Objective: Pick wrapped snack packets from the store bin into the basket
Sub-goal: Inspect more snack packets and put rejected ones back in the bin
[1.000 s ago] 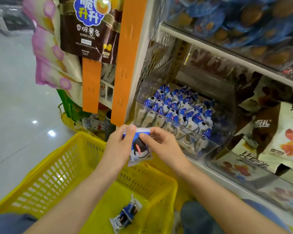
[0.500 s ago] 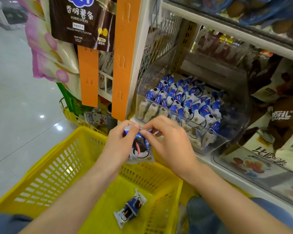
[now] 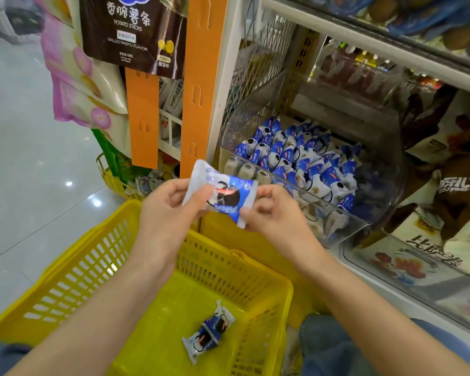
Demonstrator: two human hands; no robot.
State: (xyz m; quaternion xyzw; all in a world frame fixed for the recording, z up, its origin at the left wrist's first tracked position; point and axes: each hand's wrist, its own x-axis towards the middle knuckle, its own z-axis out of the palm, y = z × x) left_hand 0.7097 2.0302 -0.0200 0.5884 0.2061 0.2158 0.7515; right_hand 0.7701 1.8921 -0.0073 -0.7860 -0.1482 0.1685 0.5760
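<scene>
I have turned the blue-and-white wrapped snack packet from upright to flat. My left hand pinches one end and my right hand the other, over the far rim of the yellow slotted plastic basket. It is out of the clear plastic store bin but not yet dropped. The way straight down is open, and the bin's front lip sits just beside my right hand.
</scene>
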